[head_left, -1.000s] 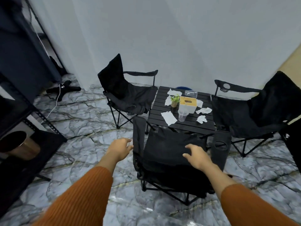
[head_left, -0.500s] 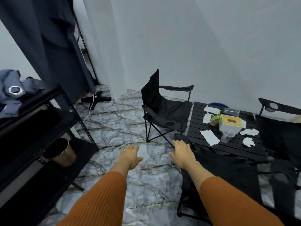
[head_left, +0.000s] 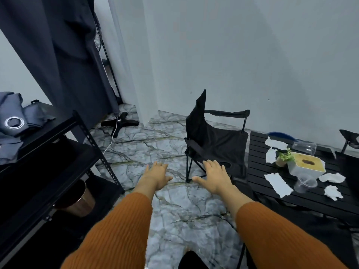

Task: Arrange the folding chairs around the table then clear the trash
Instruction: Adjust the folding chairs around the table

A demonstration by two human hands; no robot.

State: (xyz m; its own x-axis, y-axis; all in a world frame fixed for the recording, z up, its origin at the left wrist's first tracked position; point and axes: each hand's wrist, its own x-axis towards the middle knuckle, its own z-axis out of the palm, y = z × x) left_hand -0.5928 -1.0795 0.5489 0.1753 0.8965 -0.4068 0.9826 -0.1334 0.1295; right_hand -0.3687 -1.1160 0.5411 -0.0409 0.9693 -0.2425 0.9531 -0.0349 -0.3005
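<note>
A black folding chair stands unfolded left of the low black slatted table. On the table lie several crumpled white paper scraps, two clear plastic cups, a tissue box and a small potted plant. Another chair's armrest shows at the right edge. My left hand and my right hand hover empty over the floor in front of the left chair, fingers spread. The near chair is a dark shape at lower right.
A black metal shelf rack stands at left with folded grey cloth on top and a copper-coloured bin on its bottom shelf. A dark curtain hangs behind. A fan base with a white cable sits on the marble floor.
My view has swung left, away from the near chair. My right hand has come off the near chair's back, and both hands now hover open over the floor.
</note>
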